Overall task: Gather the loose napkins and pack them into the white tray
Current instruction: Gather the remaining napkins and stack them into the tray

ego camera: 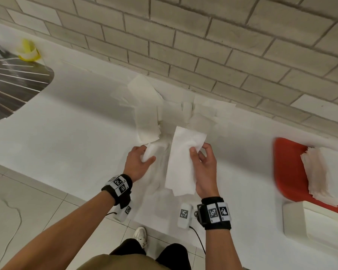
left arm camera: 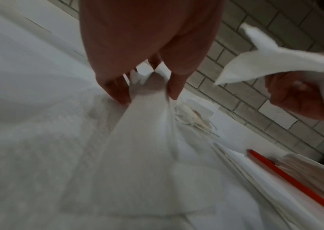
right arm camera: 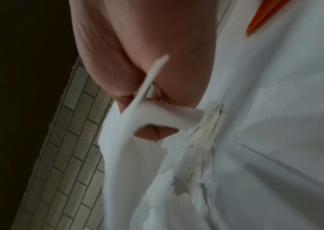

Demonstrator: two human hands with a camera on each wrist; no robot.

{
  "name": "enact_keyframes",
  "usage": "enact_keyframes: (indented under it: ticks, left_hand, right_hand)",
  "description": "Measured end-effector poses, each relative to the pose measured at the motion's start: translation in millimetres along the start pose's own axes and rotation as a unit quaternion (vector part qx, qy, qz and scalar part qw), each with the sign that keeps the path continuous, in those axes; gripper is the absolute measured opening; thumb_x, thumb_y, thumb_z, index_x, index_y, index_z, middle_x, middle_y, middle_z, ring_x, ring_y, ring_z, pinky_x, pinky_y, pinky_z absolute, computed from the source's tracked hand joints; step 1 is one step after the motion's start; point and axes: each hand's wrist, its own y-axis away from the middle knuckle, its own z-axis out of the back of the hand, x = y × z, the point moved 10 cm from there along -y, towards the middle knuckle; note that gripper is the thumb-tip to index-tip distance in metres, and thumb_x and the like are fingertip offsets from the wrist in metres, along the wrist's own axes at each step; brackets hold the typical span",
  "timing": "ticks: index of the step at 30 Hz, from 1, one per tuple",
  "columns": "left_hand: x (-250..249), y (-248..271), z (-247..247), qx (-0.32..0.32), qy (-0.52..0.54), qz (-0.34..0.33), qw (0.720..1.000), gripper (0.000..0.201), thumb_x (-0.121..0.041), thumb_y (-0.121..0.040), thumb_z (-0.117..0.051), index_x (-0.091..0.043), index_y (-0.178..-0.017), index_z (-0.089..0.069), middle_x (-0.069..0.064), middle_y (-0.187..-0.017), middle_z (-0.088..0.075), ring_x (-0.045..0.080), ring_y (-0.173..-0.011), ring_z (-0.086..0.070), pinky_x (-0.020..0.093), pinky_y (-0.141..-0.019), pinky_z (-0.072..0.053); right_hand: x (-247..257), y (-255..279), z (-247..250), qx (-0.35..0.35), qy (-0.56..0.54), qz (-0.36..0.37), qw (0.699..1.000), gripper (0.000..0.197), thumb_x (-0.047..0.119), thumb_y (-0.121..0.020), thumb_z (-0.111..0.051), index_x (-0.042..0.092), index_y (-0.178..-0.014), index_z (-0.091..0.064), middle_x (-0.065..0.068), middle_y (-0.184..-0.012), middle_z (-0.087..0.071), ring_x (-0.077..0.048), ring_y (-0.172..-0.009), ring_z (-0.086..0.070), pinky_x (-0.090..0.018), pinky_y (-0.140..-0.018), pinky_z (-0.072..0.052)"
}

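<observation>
Left hand point(ego camera: 140, 162) pinched a bunched napkin point(ego camera: 151, 151) off the counter point(ego camera: 66, 133). Right hand point(ego camera: 204, 168) gripped a flat stack point(ego camera: 183, 160). Loose napkins point(ego camera: 164, 108) lay beyond both; white tray point(ego camera: 308, 228) far right.

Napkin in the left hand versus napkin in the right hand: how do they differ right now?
The left hand grips its napkin bunched into a crumpled wad; the right hand pinches its napkin by one edge, spread out long and flat. The left one sits low at the counter; the right one is lifted clear. Both are plain white paper.
</observation>
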Motion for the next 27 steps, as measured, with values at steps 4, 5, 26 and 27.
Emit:
enact_keyframes:
  ticks: [4,5,26,27]
  left_hand:
    - [-24.2,-0.9,17.1,-0.051,0.028,-0.043,0.997,0.020,-0.038,-0.090,-0.084,-0.023,-0.099,-0.074,-0.013,-0.116,-0.069,0.009,-0.108,-0.060,0.017,-0.094,-0.041]
    - [-30.3,-0.2,20.0,-0.049,0.059,-0.045,0.996,0.018,-0.038,-0.093,-0.082,-0.024,-0.100,-0.074,-0.015,-0.107,-0.073,0.005,-0.100,-0.066,0.013,-0.086,-0.044]
    - [-28.4,6.9,19.7,-0.032,0.339,0.097,0.935,0.027,-0.033,-0.113,-0.045,-0.018,-0.094,-0.056,0.003,-0.084,-0.061,0.022,-0.077,-0.055,0.039,-0.071,-0.046]
    - [-29.1,8.4,19.5,-0.023,0.350,0.103,0.931,0.025,-0.032,-0.113,-0.045,-0.017,-0.096,-0.055,0.003,-0.085,-0.061,0.022,-0.077,-0.056,0.038,-0.070,-0.046]
  right_hand:
    - [3.4,19.8,-23.1,0.063,-0.097,-0.017,0.993,0.031,0.017,-0.107,-0.065,0.018,-0.137,-0.060,-0.015,-0.125,-0.076,-0.026,-0.110,-0.073,-0.049,-0.097,-0.061]
    - [3.4,22.0,-27.0,0.070,-0.121,-0.022,0.990,0.036,0.018,-0.106,-0.065,0.020,-0.141,-0.059,-0.014,-0.127,-0.075,-0.026,-0.111,-0.072,-0.047,-0.097,-0.062]
    - [-60.0,18.9,-60.0,0.050,-0.095,-0.084,0.991,0.027,0.017,-0.106,-0.069,0.007,-0.130,-0.061,-0.012,-0.131,-0.074,-0.028,-0.120,-0.071,-0.053,-0.109,-0.054]
    - [-53.7,21.3,-60.4,0.061,-0.116,-0.083,0.988,0.033,0.015,-0.107,-0.066,0.011,-0.140,-0.060,-0.011,-0.138,-0.072,-0.027,-0.127,-0.069,-0.049,-0.110,-0.055]
